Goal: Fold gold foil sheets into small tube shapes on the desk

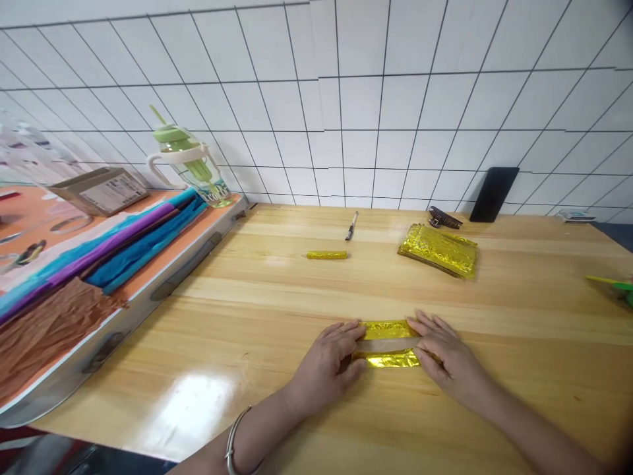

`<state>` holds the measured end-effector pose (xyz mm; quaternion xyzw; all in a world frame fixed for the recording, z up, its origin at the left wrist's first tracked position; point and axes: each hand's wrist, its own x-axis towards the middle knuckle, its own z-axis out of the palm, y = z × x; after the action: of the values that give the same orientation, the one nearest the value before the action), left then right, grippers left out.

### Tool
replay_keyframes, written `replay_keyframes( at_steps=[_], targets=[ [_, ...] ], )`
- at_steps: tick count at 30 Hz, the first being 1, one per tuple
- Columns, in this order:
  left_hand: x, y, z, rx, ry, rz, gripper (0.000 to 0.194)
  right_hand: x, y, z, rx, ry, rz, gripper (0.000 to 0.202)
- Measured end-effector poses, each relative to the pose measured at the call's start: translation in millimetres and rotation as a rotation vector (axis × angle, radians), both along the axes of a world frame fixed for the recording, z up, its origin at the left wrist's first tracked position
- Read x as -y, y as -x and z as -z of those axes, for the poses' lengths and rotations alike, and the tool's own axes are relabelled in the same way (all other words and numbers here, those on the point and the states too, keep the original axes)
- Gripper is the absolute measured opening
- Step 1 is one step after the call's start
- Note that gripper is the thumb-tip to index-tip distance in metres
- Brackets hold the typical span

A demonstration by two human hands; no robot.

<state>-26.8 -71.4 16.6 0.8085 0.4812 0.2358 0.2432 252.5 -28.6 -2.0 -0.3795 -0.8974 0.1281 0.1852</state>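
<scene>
A small sheet of shiny gold foil paper (388,360) lies on the table in front of me, with a dull greyish band running across its middle. My left hand (329,356) holds its left end, fingertips at the far edge and thumb near the close edge. At the right end, my right hand (445,353) grips the sheet in the same way, fingers curled over it. The parts under my fingers are hidden. Farther back lies a thin gold foil roll (326,254), and to its right a stack of gold foil sheets (438,251).
Behind are a pen (351,226), a dark hair clip (444,218) and a black phone (493,194) leaning on the tiled wall. At left, a raised orange surface carries coloured crepe paper (143,254), a cardboard box (99,190) and a green-lidded bottle (190,161). Something green (620,287) lies far right.
</scene>
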Motion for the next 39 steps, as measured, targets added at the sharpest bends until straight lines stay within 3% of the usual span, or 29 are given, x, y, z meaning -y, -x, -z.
replay_keyframes(
  at_steps=[8, 14, 26, 39],
  targets=[
    [-4, -2, 0.6, 0.018, 0.033, -0.031, 0.02, -1, 4, -4.3, 0.024, -0.033, 0.016, 0.009],
    [-6, -3, 1.4, 0.051, 0.037, -0.054, 0.004, -3, 7, -4.3, 0.048, -0.048, 0.039, 0.011],
    [-9, -8, 11.0, 0.13, -0.112, -0.123, 0.016, -9, 8, -3.3, -0.022, -0.06, 0.09, 0.011],
    [-10, -9, 15.2, 0.139, -0.113, -0.153, 0.023, -11, 7, 2.9, -0.076, -0.035, 0.114, 0.013]
  ],
)
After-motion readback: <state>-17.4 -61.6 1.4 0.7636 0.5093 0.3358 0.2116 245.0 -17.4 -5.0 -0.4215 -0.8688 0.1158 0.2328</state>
